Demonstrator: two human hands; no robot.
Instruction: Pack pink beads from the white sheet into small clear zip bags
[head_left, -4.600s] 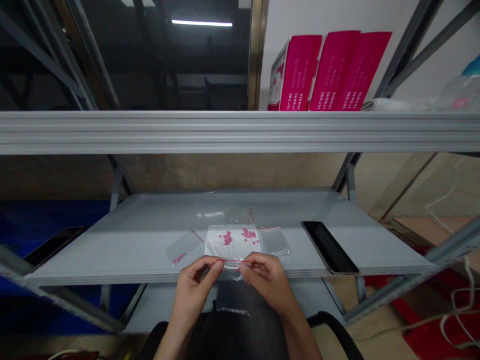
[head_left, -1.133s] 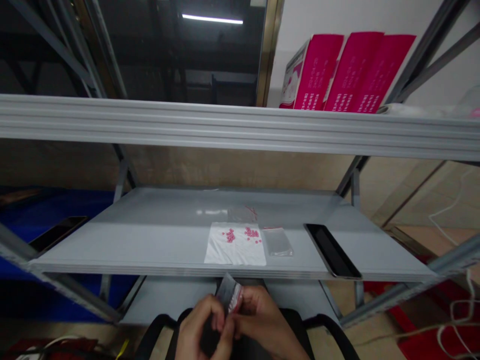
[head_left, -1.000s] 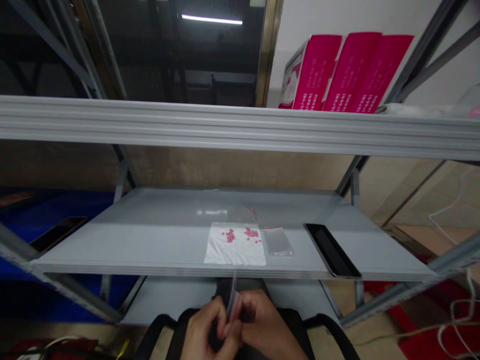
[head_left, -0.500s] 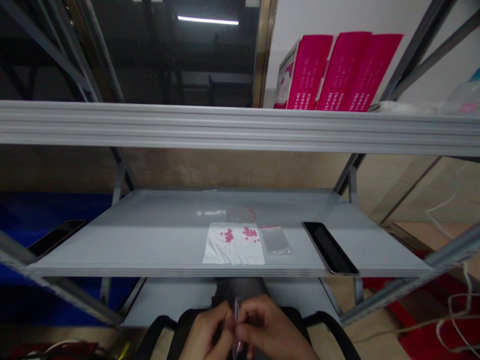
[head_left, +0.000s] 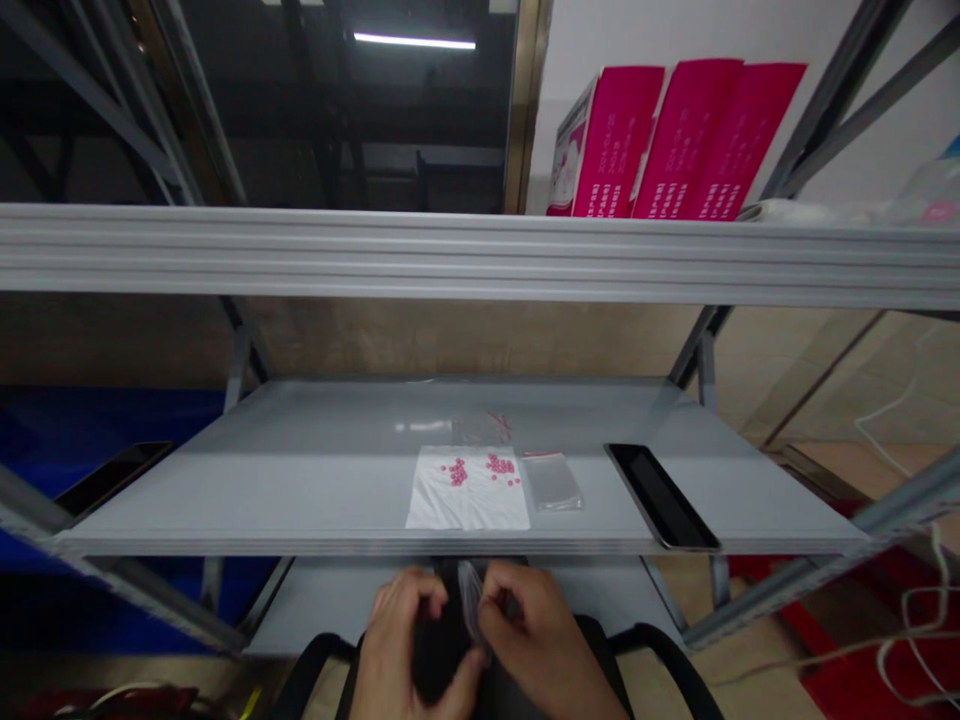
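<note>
Below the shelf edge, over the lap, my right hand (head_left: 536,635) pinches a clear plastic zip bag (head_left: 470,600) that stands nearly edge-on. My left hand (head_left: 401,640) is to the left of it, with thumb and fingers spread wide apart. Its thumb tip lies close to the bag's lower end; whether it touches I cannot tell. On the shelf beyond, a white tissue (head_left: 450,512) carries two loose clusters of small pink round pieces, a left cluster (head_left: 457,472) and a right cluster (head_left: 501,465). Flat clear zip bags (head_left: 553,482) lie just right of the tissue.
Another clear bag (head_left: 480,430) with a red strip lies behind the tissue. A dark phone (head_left: 660,497) rests right on the grey shelf (head_left: 315,480), a second dark device (head_left: 112,478) at its left edge. Pink boxes (head_left: 682,140) stand above the upper beam (head_left: 375,255).
Both hands have moved slightly forward. My left fingers have come off the bag and spread apart, while my right hand keeps its pinch. Things on the shelf look unchanged.
</note>
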